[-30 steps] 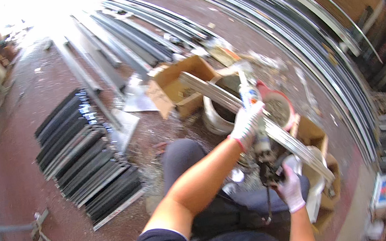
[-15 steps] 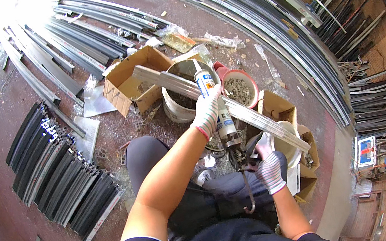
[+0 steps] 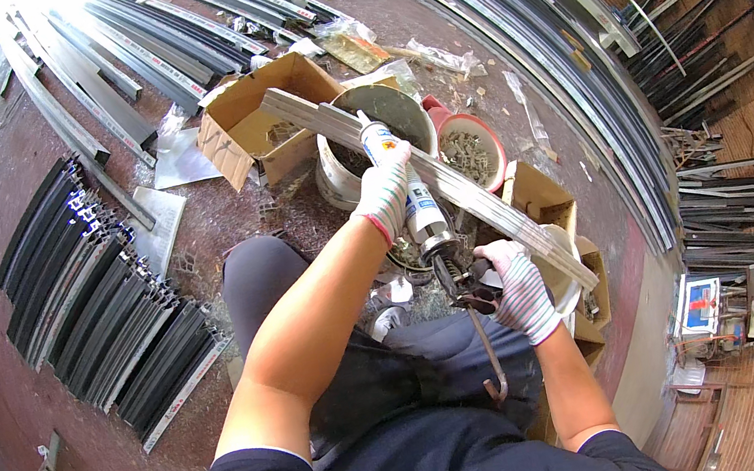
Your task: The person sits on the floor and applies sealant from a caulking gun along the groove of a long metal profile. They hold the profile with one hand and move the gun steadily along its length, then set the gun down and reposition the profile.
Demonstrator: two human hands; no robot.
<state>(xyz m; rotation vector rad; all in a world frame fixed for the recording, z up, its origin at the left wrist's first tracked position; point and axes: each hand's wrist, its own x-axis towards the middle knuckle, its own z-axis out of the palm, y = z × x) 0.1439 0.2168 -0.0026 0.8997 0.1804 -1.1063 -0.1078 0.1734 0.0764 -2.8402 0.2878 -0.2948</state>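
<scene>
Both my hands wear striped white gloves. A caulking gun loaded with a white sealant cartridge slants across in front of me, nozzle pointing up and away. Around the upper cartridge the fingers of my left hand are closed. My right hand grips the gun's dark handle at its back end; the trigger is partly hidden by the fingers. The hooked metal rod hangs out behind toward my lap. Just beyond the gun, a bundle of pale metal strips lies diagonally across buckets and boxes.
A white bucket and a red bucket with small metal pieces stand ahead, beside an opened cardboard box. Stacked black profiles lie left. Long metal profiles run along the far right floor.
The gun and both hands have shifted slightly left, and the right hand has come up a little. My view has moved slightly. Both hands keep their hold.
</scene>
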